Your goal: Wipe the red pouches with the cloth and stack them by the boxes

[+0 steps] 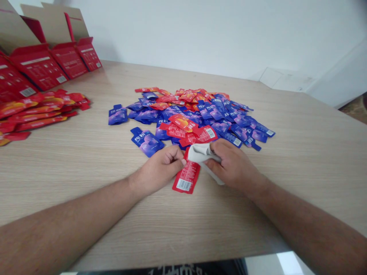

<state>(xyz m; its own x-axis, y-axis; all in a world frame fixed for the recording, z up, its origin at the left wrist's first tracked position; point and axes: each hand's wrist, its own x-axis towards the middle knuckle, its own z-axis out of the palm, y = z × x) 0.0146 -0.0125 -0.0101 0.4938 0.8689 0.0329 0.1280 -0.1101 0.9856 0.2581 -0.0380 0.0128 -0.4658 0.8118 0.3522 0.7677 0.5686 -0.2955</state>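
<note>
A red sachet (187, 173), its barcode side up, lies on the wooden table between my hands. My left hand (162, 168) pinches the sachet's left edge near its upper end. A folded pale cloth (200, 152) is gripped in my right hand (233, 164) and covers the sachet's top right part. Just beyond my hands spreads a loose heap of blue sachets (229, 116) and red-orange sachets (183, 123). One blue sachet (147, 142) lies close to my left hand.
Several red cardboard boxes (40, 67) with raised flaps stand at the back left. In front of them lies a stack of red-orange sachets (43, 109). A single blue sachet (117, 114) sits left of the heap. A white wall (200, 38) rises behind the table (301, 152).
</note>
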